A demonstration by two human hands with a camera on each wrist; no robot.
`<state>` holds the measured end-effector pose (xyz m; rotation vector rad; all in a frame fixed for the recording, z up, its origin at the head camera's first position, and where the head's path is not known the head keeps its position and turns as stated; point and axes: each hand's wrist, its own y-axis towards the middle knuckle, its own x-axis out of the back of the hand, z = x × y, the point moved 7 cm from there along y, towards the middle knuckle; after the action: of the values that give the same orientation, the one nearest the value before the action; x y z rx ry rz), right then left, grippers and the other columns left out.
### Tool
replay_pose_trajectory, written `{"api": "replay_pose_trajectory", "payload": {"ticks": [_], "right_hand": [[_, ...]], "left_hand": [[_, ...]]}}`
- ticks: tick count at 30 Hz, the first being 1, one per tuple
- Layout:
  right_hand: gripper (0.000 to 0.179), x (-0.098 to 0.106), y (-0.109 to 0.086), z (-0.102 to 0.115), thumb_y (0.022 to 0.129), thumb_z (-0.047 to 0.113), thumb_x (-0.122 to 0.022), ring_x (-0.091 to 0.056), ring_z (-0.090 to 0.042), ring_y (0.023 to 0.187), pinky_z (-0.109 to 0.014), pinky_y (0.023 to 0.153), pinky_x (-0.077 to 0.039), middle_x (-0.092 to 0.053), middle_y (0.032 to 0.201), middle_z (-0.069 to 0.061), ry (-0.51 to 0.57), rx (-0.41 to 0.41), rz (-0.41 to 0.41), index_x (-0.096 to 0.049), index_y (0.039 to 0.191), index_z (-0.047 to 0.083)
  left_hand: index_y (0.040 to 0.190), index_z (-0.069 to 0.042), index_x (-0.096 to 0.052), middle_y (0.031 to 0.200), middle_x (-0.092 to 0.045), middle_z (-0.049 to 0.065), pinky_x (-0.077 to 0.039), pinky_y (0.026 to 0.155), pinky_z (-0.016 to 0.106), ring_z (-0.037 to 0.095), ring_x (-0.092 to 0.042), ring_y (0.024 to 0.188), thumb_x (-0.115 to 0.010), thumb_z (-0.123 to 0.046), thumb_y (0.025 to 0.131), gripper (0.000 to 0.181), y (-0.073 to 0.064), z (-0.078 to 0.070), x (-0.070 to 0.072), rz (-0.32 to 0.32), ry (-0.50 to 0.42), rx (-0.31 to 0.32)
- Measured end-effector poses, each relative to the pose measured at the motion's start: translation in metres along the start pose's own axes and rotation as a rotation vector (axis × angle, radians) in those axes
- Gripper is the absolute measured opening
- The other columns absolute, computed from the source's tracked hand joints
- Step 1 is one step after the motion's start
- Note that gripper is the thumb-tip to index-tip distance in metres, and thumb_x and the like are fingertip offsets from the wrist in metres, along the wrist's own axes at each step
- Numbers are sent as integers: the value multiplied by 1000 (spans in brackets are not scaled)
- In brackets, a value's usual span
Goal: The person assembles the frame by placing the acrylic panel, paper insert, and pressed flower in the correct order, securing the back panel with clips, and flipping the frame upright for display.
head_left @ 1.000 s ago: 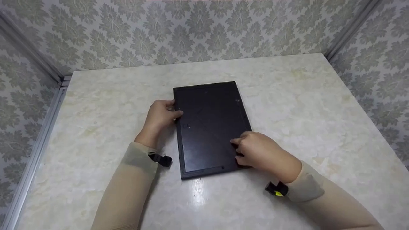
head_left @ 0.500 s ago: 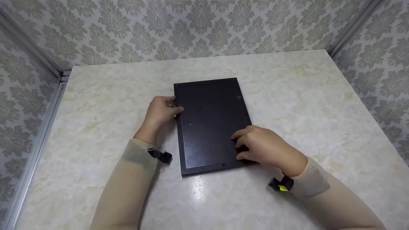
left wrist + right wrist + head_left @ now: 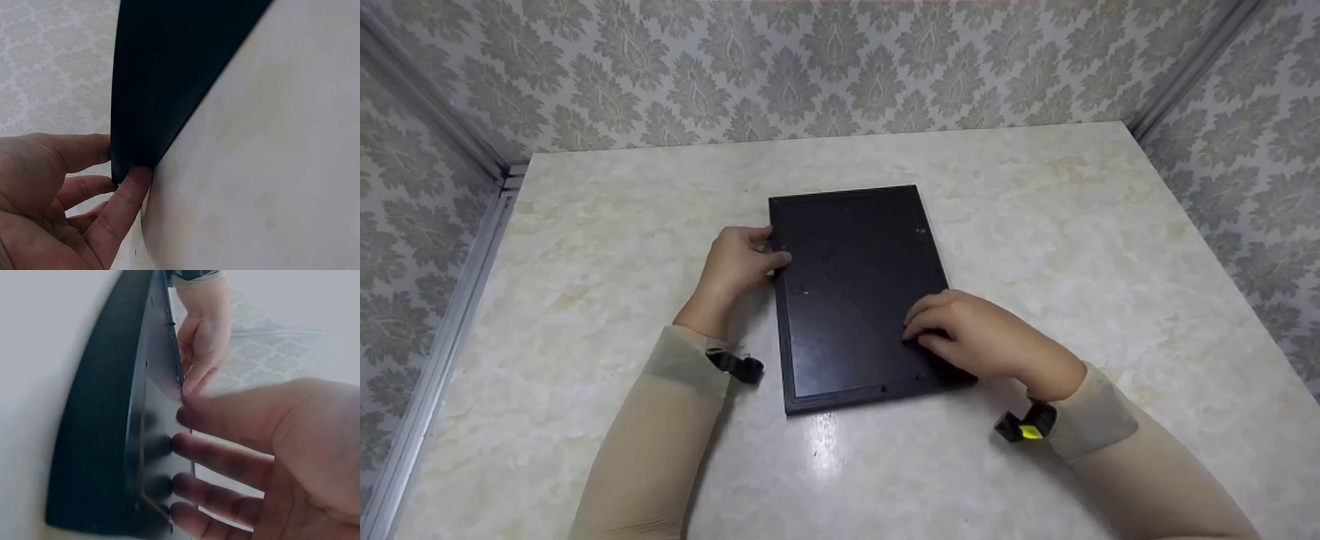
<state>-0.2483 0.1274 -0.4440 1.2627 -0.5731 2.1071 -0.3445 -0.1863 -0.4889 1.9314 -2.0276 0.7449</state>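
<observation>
A black picture frame [image 3: 847,300] lies back side up on the table, with small fasteners along its recessed back panel. My left hand [image 3: 737,262] pinches its left edge, the thumb on top and the fingers at the side. In the left wrist view the frame's dark side wall [image 3: 163,79] stands between thumb and fingers. Over the lower right of the panel is my right hand [image 3: 975,334], its loosely bent fingers pointing left. Seen from the right wrist, the fingertips [image 3: 181,444] are right at the glossy panel [image 3: 160,455], where they show dark reflections. The frame's underside is hidden.
The frame rests on a pale marbled table [image 3: 607,225]. Patterned wall panels [image 3: 829,67] stand behind and at both sides, with metal rails [image 3: 457,315] at the left. Each wrist wears a small black camera [image 3: 739,366].
My right hand has shifted slightly up and to the right, and its thumb has drawn closer to the fingers. My left hand keeps its grip; the frame stays in place.
</observation>
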Motion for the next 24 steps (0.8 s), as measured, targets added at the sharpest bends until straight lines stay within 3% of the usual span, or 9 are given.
{"api": "replay_pose_trajectory", "payload": {"ticks": [3, 7, 16, 24], "right_hand": [[21, -1, 0, -3, 105, 2, -65, -72, -30, 122, -52, 109, -61, -79, 129, -6, 17, 9, -1, -85, 103, 11], [20, -3, 0, -2, 101, 6, -66, -66, -23, 112, -45, 99, -60, -76, 124, -3, 2, 15, 34, -81, 92, 15], [4, -4, 0, -1, 94, 18, -86, -62, -21, 111, -43, 100, -59, -73, 118, 1, -5, 40, 55, -82, 91, 18], [24, -5, 1, -2, 87, 28, -98, -63, -23, 114, -46, 104, -59, -73, 120, 1, -30, -3, 55, -85, 101, 14]], "left_hand": [[163, 2, -53, 164, -61, 23, -59, 121, 48, 34, -63, 153, -81, -14, 103, 68, 0, 0, 0, 2, 10, -7], [163, 2, -53, 167, -58, 22, -60, 120, 48, 33, -60, 155, -81, -14, 104, 68, 1, 0, 1, 6, 3, -7], [163, 2, -53, 168, -57, 23, -61, 118, 48, 35, -61, 154, -81, -14, 104, 67, -1, 0, 1, 2, 6, -12], [165, 1, -51, 172, -53, 22, -66, 110, 47, 34, -65, 149, -80, -12, 104, 68, -1, 0, 0, 5, -33, 6]]}}
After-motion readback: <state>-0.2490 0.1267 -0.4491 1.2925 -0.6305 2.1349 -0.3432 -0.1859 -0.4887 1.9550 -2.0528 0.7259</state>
